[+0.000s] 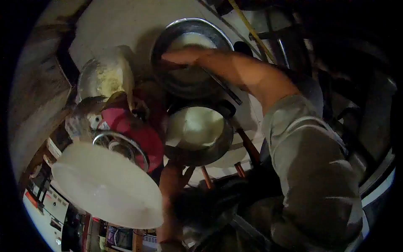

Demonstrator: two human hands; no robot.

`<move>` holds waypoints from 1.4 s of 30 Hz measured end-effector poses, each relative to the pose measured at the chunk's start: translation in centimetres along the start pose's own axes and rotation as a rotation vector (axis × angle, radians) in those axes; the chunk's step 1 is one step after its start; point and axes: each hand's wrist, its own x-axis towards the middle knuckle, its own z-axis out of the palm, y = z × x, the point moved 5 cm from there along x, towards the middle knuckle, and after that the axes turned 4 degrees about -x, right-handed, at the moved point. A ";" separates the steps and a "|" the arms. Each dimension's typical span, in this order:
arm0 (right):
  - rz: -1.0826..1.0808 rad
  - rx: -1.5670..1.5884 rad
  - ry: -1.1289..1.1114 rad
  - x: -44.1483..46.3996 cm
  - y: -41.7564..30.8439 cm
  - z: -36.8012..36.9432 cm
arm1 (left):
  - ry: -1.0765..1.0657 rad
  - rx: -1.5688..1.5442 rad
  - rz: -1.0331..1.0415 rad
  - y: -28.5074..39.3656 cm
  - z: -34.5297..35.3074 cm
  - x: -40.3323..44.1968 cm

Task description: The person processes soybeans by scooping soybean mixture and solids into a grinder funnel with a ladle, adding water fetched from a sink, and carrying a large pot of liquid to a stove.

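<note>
Right hand (178, 58) over metal bowl (167, 37), grip unclear, left hand (172, 178) touching dark pan (197, 159), thumb and fingers apart

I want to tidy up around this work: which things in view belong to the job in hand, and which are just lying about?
Seemingly in use:
Metal pot, right hand over it
Dark pan with pale contents, left hand at its rim
Long handle beside the pot

Probably lying about:
Yellow rod
Pale oval object, purpose unclear
</note>
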 end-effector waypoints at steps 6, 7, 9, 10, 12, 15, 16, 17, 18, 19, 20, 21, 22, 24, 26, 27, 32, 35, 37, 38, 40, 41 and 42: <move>-0.131 0.201 0.304 1.1 3.8 2.6 | 0.107 0.089 0.135 1.5 -0.3 -0.4; -0.136 0.193 0.358 0.4 3.6 2.2 | 0.114 0.146 0.149 1.5 -0.3 -0.5; -0.221 -0.386 0.591 -1.8 2.0 1.1 | 0.092 0.152 0.118 2.2 -0.7 -0.4; -0.232 -0.392 0.586 -2.3 1.6 1.1 | 0.054 0.160 0.087 2.5 -0.6 -0.4; -0.094 -0.044 0.524 -2.7 2.0 0.9 | 0.100 0.145 0.136 3.2 -1.0 -0.6; -0.182 -0.020 0.448 -3.8 1.5 2.3 | 0.132 0.146 0.183 3.7 -0.7 -0.5; -0.190 -0.024 0.434 -3.7 2.2 2.8 | 0.121 0.166 0.185 3.8 -0.4 -0.3; -0.226 -0.191 0.476 -3.7 2.4 3.5 | 0.130 0.156 0.177 3.8 -0.2 -0.1; -0.262 -0.359 0.518 -3.9 2.8 4.1 | 0.132 0.168 0.190 3.8 0.0 0.0; -0.269 -0.364 0.510 -4.1 3.4 4.5 | 0.134 0.180 0.205 3.9 -0.1 0.2; -0.192 -0.169 0.495 -4.1 4.5 4.8 | 0.146 0.174 0.199 3.8 -0.3 0.2; -0.115 0.024 0.472 -4.2 5.4 4.7 | 0.137 0.172 0.193 3.9 -0.2 0.2; -0.124 0.019 0.461 -5.4 3.6 4.5 | 0.126 0.170 0.189 3.9 -0.2 0.2; -0.101 0.096 0.672 -8.9 1.6 3.5 | 0.107 0.140 0.126 3.9 -0.5 0.2; 0.020 0.061 0.723 -9.8 2.9 3.6 | 0.088 0.110 0.063 3.8 -0.6 0.3; 0.145 0.030 0.784 -10.4 4.4 3.9 | 0.083 0.132 0.049 3.6 -0.5 0.3; 0.322 -0.091 0.862 -14.4 10.5 6.9 | 0.091 0.202 0.018 2.9 0.0 1.2; 0.415 -0.299 0.906 -16.4 13.7 10.0 | 0.072 0.170 -0.015 3.1 -0.3 1.3; 0.547 -0.415 0.897 -18.0 14.5 11.2 | 0.083 0.166 0.002 3.0 -0.3 1.4; 0.541 -0.663 0.615 -17.5 14.6 12.4 | 0.083 0.163 -0.001 3.1 -0.4 1.4; 0.514 -0.903 0.320 -18.1 14.9 14.4 | 0.062 0.140 -0.012 3.6 -0.6 1.4; 0.509 -0.792 0.361 -18.6 15.5 15.3 | 0.067 0.133 -0.014 3.6 -0.6 1.4; 0.500 -0.625 0.436 -18.7 18.0 16.8 | 0.057 0.140 -0.003 3.7 -0.6 1.3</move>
